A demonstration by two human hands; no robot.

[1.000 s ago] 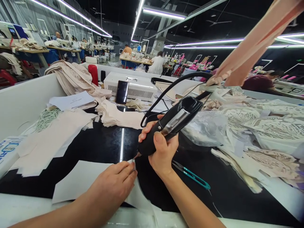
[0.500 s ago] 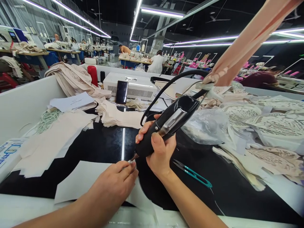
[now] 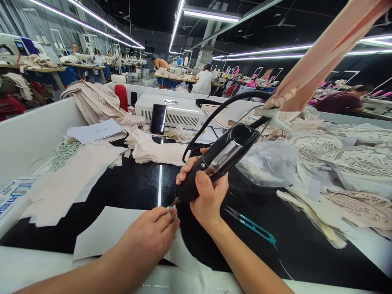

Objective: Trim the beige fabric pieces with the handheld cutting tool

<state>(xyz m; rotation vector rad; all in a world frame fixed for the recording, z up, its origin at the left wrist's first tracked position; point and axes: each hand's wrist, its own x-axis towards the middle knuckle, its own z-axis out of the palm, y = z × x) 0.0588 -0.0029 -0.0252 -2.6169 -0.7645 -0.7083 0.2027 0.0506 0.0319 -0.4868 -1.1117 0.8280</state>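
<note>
My right hand (image 3: 208, 196) wraps around a black corded handheld power tool (image 3: 219, 161) with a silver lever along its side. Its narrow metal tip points down and left, close to the fingertips of my left hand (image 3: 153, 232). That hand is closed, pinching the edge of a white fabric piece (image 3: 98, 234) at the tip. Whether the tip touches the fabric I cannot tell, as my fingers cover the spot. To the right of my right wrist lie teal thread snips (image 3: 254, 226) on the black tabletop (image 3: 134, 185).
Pale fabric pieces lie at left (image 3: 70, 175) and in a stack (image 3: 156, 149) behind. A phone (image 3: 158, 118) leans on a white vented box (image 3: 183, 114). A plastic bag (image 3: 266, 163) and lace pieces (image 3: 352, 159) fill the right. Pink cloth (image 3: 330, 53) holds up the tool's cable.
The whole view has shifted slightly to the right. Both hands keep the same grip, and the tool stays at the same spot on the fabric.
</note>
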